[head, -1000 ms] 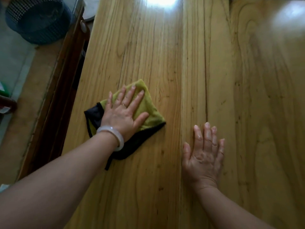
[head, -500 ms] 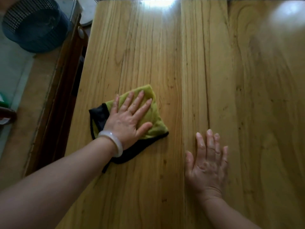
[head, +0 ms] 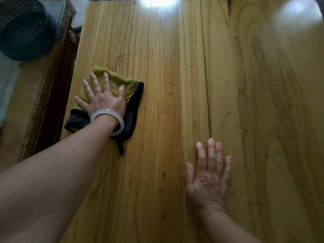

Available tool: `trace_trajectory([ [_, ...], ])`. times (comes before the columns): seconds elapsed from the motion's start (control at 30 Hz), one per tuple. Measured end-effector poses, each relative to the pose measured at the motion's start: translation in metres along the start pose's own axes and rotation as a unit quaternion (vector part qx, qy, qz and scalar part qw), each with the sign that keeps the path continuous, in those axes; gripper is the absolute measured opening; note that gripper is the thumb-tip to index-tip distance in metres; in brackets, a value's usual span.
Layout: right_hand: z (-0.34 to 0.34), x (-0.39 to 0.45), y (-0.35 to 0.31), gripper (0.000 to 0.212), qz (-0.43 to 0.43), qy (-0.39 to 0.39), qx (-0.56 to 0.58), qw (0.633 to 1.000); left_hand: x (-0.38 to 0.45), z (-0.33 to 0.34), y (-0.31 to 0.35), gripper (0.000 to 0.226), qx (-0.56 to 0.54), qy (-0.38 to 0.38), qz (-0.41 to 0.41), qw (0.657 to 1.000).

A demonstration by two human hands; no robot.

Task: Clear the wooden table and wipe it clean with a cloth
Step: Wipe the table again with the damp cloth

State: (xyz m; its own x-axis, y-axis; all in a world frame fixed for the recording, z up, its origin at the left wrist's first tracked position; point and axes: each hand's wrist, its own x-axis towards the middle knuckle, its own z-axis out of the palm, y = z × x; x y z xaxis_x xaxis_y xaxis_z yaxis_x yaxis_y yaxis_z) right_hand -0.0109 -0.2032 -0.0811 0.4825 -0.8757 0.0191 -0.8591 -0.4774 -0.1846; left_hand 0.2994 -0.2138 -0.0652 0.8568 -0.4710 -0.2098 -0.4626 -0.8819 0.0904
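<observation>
Your left hand (head: 101, 99) lay flat on the cloth (head: 112, 100), fingers straight and spread, pressing it down onto the desk (head: 175, 85) rather than gripping it. That open palm, I judge, was there to spread pressure over the fabric so it wiped instead of bunching. A pale bangle (head: 108, 120) sat on that wrist, over the cloth's near part.

Your right hand (head: 208, 178) rested flat on bare wood, near and to the right, well apart from the cloth, fingers straight and together, holding nothing. It looked like a brace for your reach across to the left side.

The cloth sat close to the desk's left edge, about midway between near and far. Its green face was up under your fingers, with a black border along the right and near sides. Its long axis ran slantwise, from the far-right corner down towards the near-left edge; a thin black tail trailed from its near side towards you. Your fingers pointed far and slightly left.

No other items showed on the wood in view, so the clearing seemed done and the wiping under way. Beyond the left edge, a dark mesh basket (head: 24, 28) stood on the floor.
</observation>
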Motion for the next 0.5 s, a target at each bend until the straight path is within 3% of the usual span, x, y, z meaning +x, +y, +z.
trace_trajectory([
  [0.13, 0.0, 0.0, -0.001, 0.063, -0.003, -0.014, -0.003, 1.0, -0.004, 0.005, 0.041, 0.067, 0.017, -0.007, 0.048, 0.999],
  [0.27, -0.002, -0.001, -0.001, 0.063, 0.0, -0.014, 0.0, 1.0, -0.031, 0.01, 0.075, 0.064, 0.049, -0.023, 0.164, 0.985],
  [0.4, -0.002, 0.0, -0.002, 0.062, -0.002, -0.005, 0.009, 1.0, -0.072, 0.016, 0.083, 0.065, 0.098, -0.031, 0.298, 0.949],
  [0.5, -0.002, -0.001, 0.0, 0.062, -0.001, -0.003, 0.013, 1.0, -0.105, 0.016, 0.062, 0.066, 0.123, -0.056, 0.408, 0.903],
])
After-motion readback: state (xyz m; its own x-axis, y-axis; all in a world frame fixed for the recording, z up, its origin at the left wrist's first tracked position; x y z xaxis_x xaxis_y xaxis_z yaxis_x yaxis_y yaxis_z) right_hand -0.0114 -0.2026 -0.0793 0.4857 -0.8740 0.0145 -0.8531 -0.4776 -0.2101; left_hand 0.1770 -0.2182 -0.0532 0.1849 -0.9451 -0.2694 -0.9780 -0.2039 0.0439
